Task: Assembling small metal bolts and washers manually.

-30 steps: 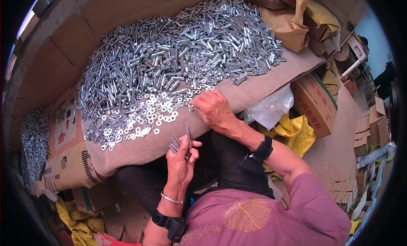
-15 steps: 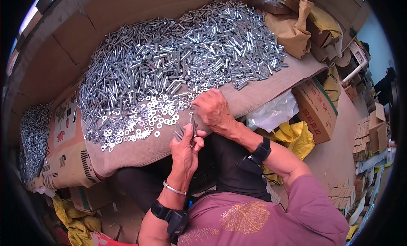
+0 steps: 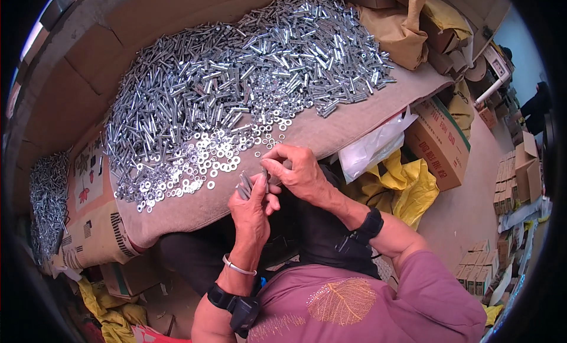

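The left hand (image 3: 251,204) is curled shut around a small bundle of grey steel bolts (image 3: 244,184) at the near edge of the beige cloth-covered surface (image 3: 354,115); the right hand (image 3: 298,171) pinches at the bundle's top, fingertips together; shiny flat ring washers (image 3: 204,163) lie scattered beside a heaped mass of glinting bolts (image 3: 236,77).

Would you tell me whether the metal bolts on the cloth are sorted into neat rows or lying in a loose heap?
A loose heap: the bolts lie crisscrossed at all angles over the cloth, with washers scattered along the near edge.
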The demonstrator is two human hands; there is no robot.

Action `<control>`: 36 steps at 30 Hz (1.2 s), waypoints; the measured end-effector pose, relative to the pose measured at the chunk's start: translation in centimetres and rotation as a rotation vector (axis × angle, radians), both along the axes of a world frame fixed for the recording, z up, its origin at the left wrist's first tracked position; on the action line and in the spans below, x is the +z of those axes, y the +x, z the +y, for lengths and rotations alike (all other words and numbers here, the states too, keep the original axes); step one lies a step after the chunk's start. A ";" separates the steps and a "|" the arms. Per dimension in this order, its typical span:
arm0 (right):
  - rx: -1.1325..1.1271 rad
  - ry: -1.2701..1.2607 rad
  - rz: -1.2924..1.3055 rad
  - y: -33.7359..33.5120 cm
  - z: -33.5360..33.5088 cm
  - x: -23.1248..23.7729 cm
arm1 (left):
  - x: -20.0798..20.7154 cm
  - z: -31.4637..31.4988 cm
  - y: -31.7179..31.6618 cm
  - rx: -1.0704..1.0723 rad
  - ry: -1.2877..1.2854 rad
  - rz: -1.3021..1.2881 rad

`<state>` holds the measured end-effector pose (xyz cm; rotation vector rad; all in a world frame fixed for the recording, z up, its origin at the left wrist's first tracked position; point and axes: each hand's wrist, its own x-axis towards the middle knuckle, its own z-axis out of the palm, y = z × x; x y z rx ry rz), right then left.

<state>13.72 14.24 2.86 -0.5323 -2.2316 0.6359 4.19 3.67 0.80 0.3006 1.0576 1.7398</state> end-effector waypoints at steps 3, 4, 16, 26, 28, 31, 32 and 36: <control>0.054 -0.827 -0.022 -0.6 0.1 1.1 | -0.4 -0.5 -0.7 0.027 -0.008 0.044; 0.103 -0.561 -0.044 -0.7 0.7 0.8 | -0.5 -0.6 -1.1 0.038 0.004 0.021; -0.091 0.650 -0.242 -5.5 7.1 -2.3 | -0.1 -0.1 -2.3 0.070 -0.022 -0.118; -0.040 0.179 -0.106 -1.8 5.4 -2.5 | 0.1 0.8 -1.4 0.054 -0.021 -0.086; -0.044 0.191 -0.093 -1.4 5.1 -2.4 | 0.0 0.8 -1.0 0.047 -0.024 -0.082; -0.016 -0.138 0.017 -0.7 3.4 -0.8 | 0.1 0.6 -0.5 0.025 -0.024 -0.066; 0.016 -0.347 0.073 -0.5 2.7 -0.3 | 0.3 0.5 -0.4 0.004 -0.018 -0.056; 0.062 -0.724 0.150 0.9 1.4 -0.6 | 0.9 0.1 0.2 -0.054 -0.023 -0.035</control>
